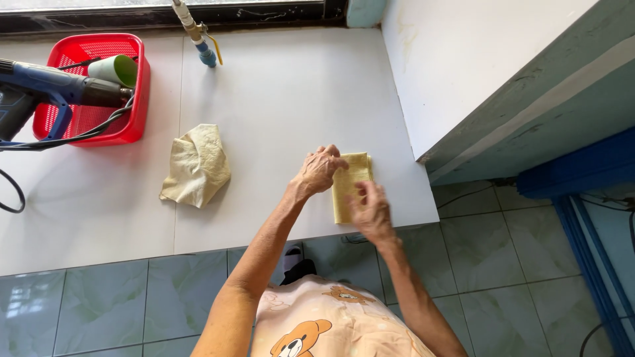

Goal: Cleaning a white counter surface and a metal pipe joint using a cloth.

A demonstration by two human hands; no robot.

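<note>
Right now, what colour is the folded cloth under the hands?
Pale yellow, plain; the folded cloth lies flat on the white counter, seen best in the head view.

A pale yellow folded cloth (350, 185) lies under the left hand (320, 169) and right hand (370, 211) on a plain white counter (284, 99), and a duller beige-yellow crumpled cloth (196, 165) lies to the left. A bright red mesh-patterned basket (99, 125) holds a light green cup (114, 69) with a white inside, and across it lies a blue and black heat gun (59, 87) with a black cord. The floor tiles (112, 304) are pale green with marbled veining, the garment (331, 324) is peach with orange-brown cartoon bears, and a blue frame (582, 172) shows at the right.
</note>
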